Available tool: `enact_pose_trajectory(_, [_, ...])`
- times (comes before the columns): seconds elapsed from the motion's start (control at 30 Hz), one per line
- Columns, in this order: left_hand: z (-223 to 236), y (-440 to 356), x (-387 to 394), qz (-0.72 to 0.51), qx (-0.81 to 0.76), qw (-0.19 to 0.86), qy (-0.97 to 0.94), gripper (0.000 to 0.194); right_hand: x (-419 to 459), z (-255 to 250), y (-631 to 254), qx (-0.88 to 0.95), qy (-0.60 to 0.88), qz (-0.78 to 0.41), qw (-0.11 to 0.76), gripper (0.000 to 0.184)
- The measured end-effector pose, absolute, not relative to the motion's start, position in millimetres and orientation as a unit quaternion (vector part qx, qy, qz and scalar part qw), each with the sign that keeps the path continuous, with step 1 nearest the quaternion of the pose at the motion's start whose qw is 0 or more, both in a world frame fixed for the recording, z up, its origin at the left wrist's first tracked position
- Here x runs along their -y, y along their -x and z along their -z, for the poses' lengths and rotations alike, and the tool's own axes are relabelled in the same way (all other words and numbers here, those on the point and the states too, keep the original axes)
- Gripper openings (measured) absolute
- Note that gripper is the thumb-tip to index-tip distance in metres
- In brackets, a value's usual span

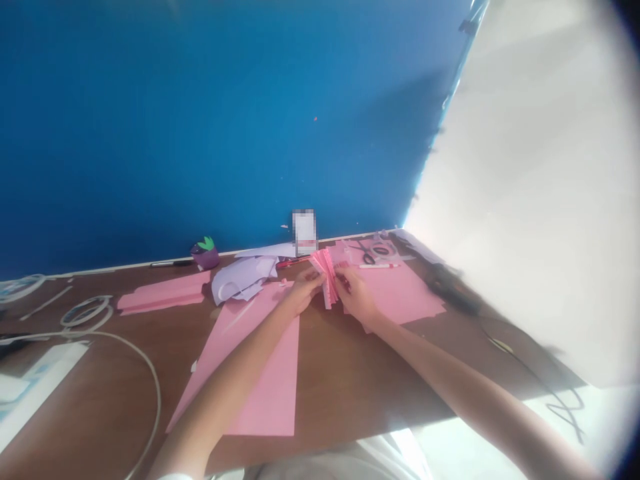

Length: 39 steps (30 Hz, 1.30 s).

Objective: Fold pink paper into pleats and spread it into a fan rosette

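A pleated pink paper fan (328, 277) stands upright between my two hands, a little above the table. On its left side, the fingers of my left hand (306, 291) pinch the folds. My right hand (354, 291) grips the opposite side, its fingertips partly hidden behind the paper. Beneath my left forearm lies a large pink sheet (270, 380). More pink paper (405, 293) is spread behind and to the right of my right hand, with a red-and-white pen (379, 266) on it. Dark-handled scissors (369, 256) lie farther back.
Crumpled lilac paper (243, 277), folded pink paper (165, 292) and a purple cup (205, 255) with green leaf shapes stand left. White cable (155, 380) loops across the table's left. A tape roll (382, 251) lies beside the scissors. A blue wall (225, 133) rises behind; a dark cord (530, 370) trails right.
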<state>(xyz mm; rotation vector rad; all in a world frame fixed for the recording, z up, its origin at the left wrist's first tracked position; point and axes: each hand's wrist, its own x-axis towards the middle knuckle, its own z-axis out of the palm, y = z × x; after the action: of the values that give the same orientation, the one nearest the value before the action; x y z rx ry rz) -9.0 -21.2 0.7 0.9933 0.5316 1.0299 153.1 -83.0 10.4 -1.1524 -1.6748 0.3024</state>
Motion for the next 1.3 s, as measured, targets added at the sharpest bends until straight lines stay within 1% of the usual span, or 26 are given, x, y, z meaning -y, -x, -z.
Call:
enact_pose_trajectory(0.23, [-4.7,7.0,27.3,-0.464,-0.238,0.698,-0.491,0.036,85.2,-10.9,-152.6,0.704,0.482,-0.113,0.510,0.021])
enact_pose_trajectory(0.4, [-5.5,5.9,28.4,-0.447,-0.239,0.691,-0.516,0.043,87.9,-14.3,-151.1,0.730,0.444,-0.114,0.507,0.023])
enact_pose_trajectory(0.57, [-5.7,5.5,28.9,-0.469,-0.240,0.676,-0.516,0.031,90.1,-16.3,-147.6,0.742,0.447,-0.132,0.482,0.028])
enact_pose_trajectory(0.7, [-7.7,5.2,29.0,-0.480,-0.245,0.679,-0.498,0.030,89.8,-15.9,-146.2,0.741,0.470,-0.140,0.459,0.026])
enact_pose_trajectory(0.93, [-6.6,5.6,25.8,-0.487,-0.231,0.690,-0.483,0.027,87.5,-13.7,-148.4,0.729,0.484,-0.119,0.469,0.019])
enact_pose_trajectory(1.03, [-7.5,4.0,25.9,-0.485,-0.246,0.670,-0.505,0.031,87.4,-12.8,-149.7,0.729,0.488,-0.126,0.463,0.021])
enact_pose_trajectory(1.2, [-10.7,-0.1,30.5,-0.452,-0.299,0.599,-0.589,0.042,88.1,-13.8,-152.9,0.714,0.527,-0.105,0.448,0.026])
enact_pose_trajectory(1.3, [-10.2,-0.5,32.6,-0.436,-0.298,0.594,-0.607,0.044,88.6,-15.3,-153.7,0.723,0.523,-0.086,0.442,0.029])
